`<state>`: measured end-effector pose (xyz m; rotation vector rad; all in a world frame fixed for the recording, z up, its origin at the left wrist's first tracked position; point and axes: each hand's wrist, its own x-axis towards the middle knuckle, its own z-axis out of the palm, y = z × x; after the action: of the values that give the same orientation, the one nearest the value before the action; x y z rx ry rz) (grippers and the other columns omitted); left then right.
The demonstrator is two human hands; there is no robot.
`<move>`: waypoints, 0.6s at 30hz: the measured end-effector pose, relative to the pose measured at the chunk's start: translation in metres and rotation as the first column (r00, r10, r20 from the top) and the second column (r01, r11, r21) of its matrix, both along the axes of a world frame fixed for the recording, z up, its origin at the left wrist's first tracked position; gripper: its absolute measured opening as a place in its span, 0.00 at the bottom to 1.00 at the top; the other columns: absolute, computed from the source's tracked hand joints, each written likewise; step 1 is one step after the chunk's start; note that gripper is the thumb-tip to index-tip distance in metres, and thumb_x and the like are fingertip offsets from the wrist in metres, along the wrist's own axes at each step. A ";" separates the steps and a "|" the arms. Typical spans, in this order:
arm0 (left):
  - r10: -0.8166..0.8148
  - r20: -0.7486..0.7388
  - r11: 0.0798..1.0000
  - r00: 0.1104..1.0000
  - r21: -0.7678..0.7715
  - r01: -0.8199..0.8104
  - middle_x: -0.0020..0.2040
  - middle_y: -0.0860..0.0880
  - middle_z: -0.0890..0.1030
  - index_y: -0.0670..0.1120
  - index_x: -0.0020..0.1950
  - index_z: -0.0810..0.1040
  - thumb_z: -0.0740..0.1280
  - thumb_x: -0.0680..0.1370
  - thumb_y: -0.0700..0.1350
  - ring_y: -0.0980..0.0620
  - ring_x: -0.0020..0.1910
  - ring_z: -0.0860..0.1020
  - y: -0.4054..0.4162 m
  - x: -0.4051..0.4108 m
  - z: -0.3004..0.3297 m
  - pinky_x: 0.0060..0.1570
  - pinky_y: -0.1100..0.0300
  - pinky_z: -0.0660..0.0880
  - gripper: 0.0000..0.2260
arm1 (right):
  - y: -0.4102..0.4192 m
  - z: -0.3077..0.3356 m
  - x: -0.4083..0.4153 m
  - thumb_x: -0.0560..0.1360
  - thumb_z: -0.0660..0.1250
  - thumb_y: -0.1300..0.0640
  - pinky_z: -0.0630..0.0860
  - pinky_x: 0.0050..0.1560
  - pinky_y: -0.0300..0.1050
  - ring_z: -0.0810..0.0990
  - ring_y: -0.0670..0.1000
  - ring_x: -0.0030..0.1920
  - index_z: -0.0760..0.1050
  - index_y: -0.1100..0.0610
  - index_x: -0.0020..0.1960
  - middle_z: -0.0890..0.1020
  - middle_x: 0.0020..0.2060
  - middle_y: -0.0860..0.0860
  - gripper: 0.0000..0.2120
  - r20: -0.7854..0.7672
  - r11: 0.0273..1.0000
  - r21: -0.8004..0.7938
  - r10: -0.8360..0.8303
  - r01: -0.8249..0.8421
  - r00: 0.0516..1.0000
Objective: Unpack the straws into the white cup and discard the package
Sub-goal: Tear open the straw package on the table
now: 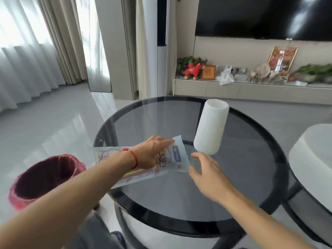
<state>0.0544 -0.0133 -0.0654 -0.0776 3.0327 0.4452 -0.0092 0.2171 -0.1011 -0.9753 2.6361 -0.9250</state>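
Pale curtains, a wall-mounted television (264, 17) and a low shelf (251, 87) of ornaments form the background of the head view, with glossy grey floor below. Nearer stands a round desk (242, 177) of dark glass with a black rim. On its left part lies the straw package (177, 155), a clear plastic bag with a blue-and-white printed end and coloured straws (138, 172) showing through it; its left end sticks out past the desk's edge. The left hand (152, 151), a red string around its wrist, rests on top of the package with fingers stretched flat toward the printed end. The right hand (204, 171) hangs just beside that end, fingers spread and loosely bent, holding nothing; whether its fingertips touch the plastic cannot be told. The white cup (211, 126), tall and ribbed, stands upright on the desk just beyond the right hand. A bin (23, 198) lined with a red bag sits on the floor left of the desk.
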 end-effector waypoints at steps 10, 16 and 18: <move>-0.119 -0.263 0.986 0.958 -0.141 0.084 0.68 0.54 0.74 0.55 0.74 0.67 0.65 0.71 0.39 0.50 0.65 0.69 -0.003 -0.035 -0.007 0.70 0.51 0.63 0.31 | -0.026 -0.020 -0.065 0.82 0.71 0.60 0.87 0.38 0.49 0.90 0.53 0.40 0.86 0.60 0.46 0.91 0.41 0.53 0.08 0.539 0.902 -0.338 -0.047 0.267 0.841; 0.099 -0.496 0.992 0.863 -0.016 -0.123 0.46 0.52 0.73 0.51 0.47 0.74 0.63 0.75 0.61 0.50 0.43 0.72 0.044 -0.053 -0.023 0.45 0.51 0.72 0.14 | -0.035 -0.024 -0.068 0.82 0.71 0.60 0.83 0.37 0.41 0.87 0.52 0.37 0.85 0.67 0.52 0.88 0.38 0.57 0.09 0.725 0.784 -0.491 0.127 0.379 0.677; 0.143 -0.486 0.988 0.862 0.022 -0.152 0.44 0.52 0.71 0.51 0.46 0.73 0.65 0.73 0.61 0.50 0.42 0.70 0.047 -0.057 -0.027 0.45 0.50 0.74 0.15 | -0.035 -0.021 -0.067 0.84 0.68 0.61 0.83 0.38 0.40 0.86 0.48 0.35 0.86 0.63 0.48 0.85 0.35 0.54 0.11 0.765 0.760 -0.511 0.189 0.402 0.616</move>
<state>-0.0022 0.0332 -0.0922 -0.2352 3.5459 0.5193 -0.0759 0.1816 -0.1216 -0.2941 1.6049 -1.8566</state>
